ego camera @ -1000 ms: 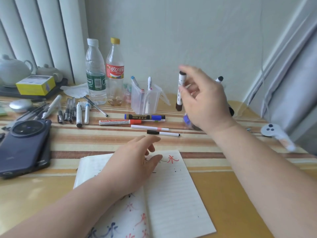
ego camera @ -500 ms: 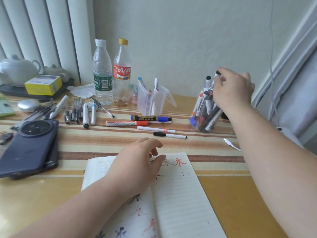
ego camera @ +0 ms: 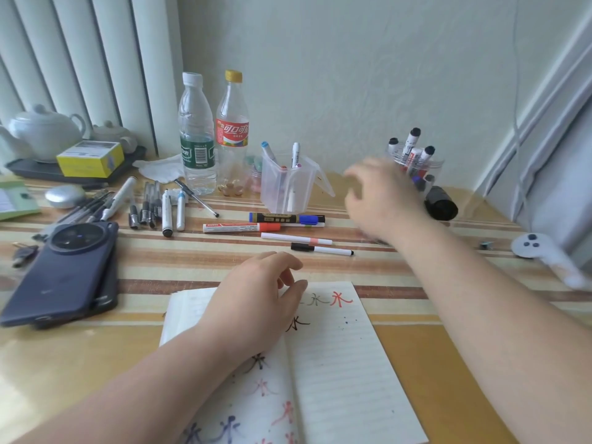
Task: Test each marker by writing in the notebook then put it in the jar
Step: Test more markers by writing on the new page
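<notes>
Through the head camera, my left hand (ego camera: 256,302) rests relaxed on the open lined paper notebook (ego camera: 336,363), pinning the left page and gripping nothing. Both pages carry test characters in black, red and blue, so I judge a fair run of testing is done. My right hand (ego camera: 381,200) hovers, blurred, just in front of the clear round plastic jar (ego camera: 432,171) at the far right of the striped yellow desk (ego camera: 448,363). Its fingers look loose and I can make out no marker in them. The jar stands upright with several black-capped white markers (ego camera: 411,145) inside, which I take to be tested ones. Four lie untouched beyond the notebook: a black-and-yellow marker with a blue cap (ego camera: 286,218), a white marker with a red-orange cap (ego camera: 242,227), a thin white pen with a pink band (ego camera: 296,239) and a thin white pen with a black cap (ego camera: 322,249). More stand in the clear square plastic tub (ego camera: 285,193), and a row of pens (ego camera: 153,206) lies further left. Whether those belong to the job I cannot tell. I judge the task is partly done, with plenty left.
</notes>
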A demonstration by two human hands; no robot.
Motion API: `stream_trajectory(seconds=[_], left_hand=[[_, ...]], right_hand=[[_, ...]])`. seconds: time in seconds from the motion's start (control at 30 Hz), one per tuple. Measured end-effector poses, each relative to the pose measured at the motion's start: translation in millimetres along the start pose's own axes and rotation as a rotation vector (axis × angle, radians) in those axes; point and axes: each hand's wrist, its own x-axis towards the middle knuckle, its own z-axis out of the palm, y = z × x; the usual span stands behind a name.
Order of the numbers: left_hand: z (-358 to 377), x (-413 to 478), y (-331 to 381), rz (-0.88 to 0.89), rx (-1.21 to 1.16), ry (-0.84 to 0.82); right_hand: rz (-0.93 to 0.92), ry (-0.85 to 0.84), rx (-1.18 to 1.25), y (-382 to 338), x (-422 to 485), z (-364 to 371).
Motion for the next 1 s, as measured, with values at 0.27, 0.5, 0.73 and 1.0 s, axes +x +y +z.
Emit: stream_trajectory(seconds=[0.27, 0.5, 0.73, 1.0], left_hand=[[-0.4, 1.6, -3.2, -0.024, -0.075, 0.103], [1.9, 2.0, -5.3, -0.035, -0.087, 0.106], [-0.6, 1.5, -6.6, -0.017, -0.096, 0.113], [-8.2, -3.5, 2.6, 0.224, -0.084, -0.115]], right_hand=[[0.032, -0.398, 0.081, -28.9, -4.1, 73.6], [-0.022, -0.284, 0.034, -38.4, 11.7, 86.5], [0.084, -0.190, 0.179, -29.9, -15.2, 41.0], [0.428, -0.438, 1.218, -30.2, -109.2, -6.3]])
